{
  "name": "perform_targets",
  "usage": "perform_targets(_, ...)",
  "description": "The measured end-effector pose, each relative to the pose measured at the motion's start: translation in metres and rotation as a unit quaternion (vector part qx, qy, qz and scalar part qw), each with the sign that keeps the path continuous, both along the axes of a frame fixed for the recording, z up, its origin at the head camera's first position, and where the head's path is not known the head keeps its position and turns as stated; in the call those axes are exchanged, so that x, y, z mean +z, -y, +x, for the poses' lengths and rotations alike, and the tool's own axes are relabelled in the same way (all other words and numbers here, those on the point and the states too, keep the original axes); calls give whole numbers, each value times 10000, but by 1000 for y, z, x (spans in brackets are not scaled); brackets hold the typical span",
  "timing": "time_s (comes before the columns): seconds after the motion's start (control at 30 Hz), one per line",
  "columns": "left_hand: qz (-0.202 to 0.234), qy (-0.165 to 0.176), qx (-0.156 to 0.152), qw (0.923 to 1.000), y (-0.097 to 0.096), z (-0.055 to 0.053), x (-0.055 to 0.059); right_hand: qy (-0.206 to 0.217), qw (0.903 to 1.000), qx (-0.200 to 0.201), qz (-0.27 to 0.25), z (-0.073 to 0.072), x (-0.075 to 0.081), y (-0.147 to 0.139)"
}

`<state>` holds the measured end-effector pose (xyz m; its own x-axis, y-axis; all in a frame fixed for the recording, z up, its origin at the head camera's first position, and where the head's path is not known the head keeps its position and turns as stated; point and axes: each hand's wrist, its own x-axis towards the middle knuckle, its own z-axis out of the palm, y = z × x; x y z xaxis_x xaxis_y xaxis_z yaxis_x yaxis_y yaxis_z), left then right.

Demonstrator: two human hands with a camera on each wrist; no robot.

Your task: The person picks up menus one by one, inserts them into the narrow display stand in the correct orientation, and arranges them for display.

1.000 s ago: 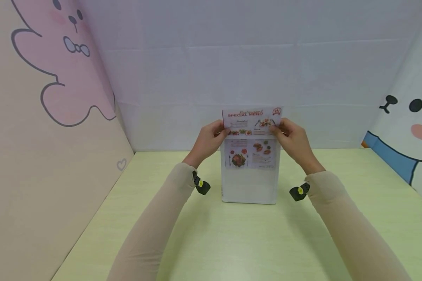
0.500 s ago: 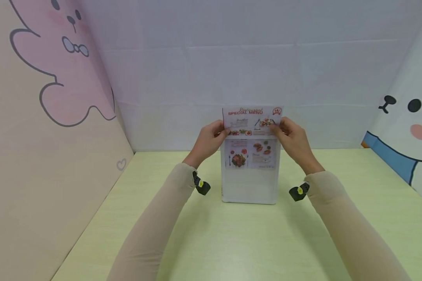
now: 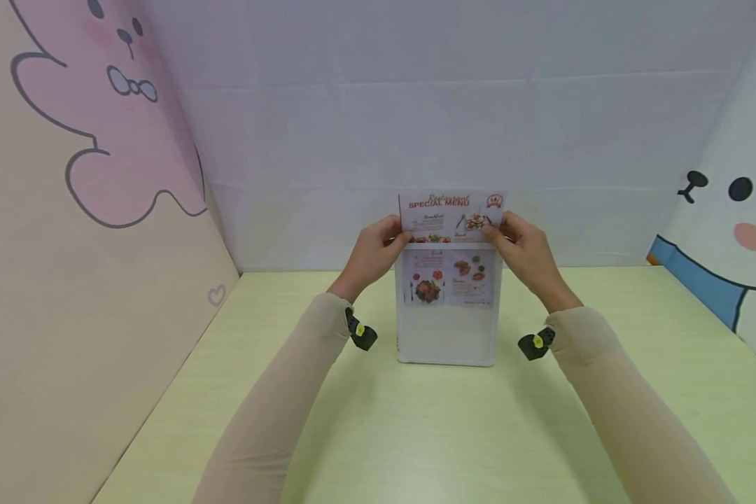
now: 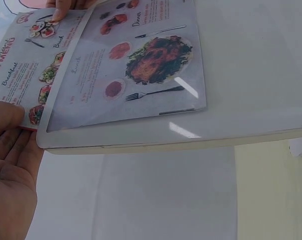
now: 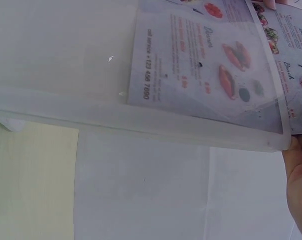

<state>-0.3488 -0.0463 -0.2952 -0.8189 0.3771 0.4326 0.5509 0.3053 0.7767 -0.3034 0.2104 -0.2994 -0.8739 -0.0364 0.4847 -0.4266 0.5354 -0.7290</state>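
A printed restaurant menu stands partly inside a white display stand with a clear front. Its upper part rises above the stand's top edge, and its lower part shows through the front panel. At the menu's left edge, my left hand pinches the sheet between thumb and fingers, right at the stand's top corner. My right hand pinches the opposite edge in the same way. In the left wrist view, the menu's lower edge sits about halfway down the panel. The right wrist view shows fingers behind the sheet near the stand's corner.
The stand is upright on a pale yellow-green table. Behind it hangs a white cloth backdrop. Side panels carry a pink cartoon animal on the left and a white cartoon bear on the right.
The menu has slid slightly downward into the stand; its row of food pictures has partly dropped behind the top edge. Both hands keep their grip and have barely moved.
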Motion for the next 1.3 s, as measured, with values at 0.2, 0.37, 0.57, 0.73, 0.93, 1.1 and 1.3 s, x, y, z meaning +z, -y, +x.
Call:
perform_targets(0.2,30,43,15,10000,0,2,1,-40,10000,45,-56,0,1,0)
perform_targets(0.37,7,-4,20,10000,2,2,0,8,9998,66,-178,4,4,2)
perform_targets(0.57,18,-50,-22,10000,3,2,0,32,9998,60,-183,6,5,4)
perform_targets(0.73,29,-82,-32,10000,5,3,0,35,9998,63,-200,8,6,5)
perform_targets(0.93,50,-86,-19,9999,6,3,1,-12,9999,42,-135,9,7,7)
perform_targets(1.1,111,-79,13,9999,5,3,0,-13,10000,-28,-57,9,6,5)
perform_targets(1.3,189,-42,101,9998,4,6,1,-86,9997,-69,-209,4,2,3)
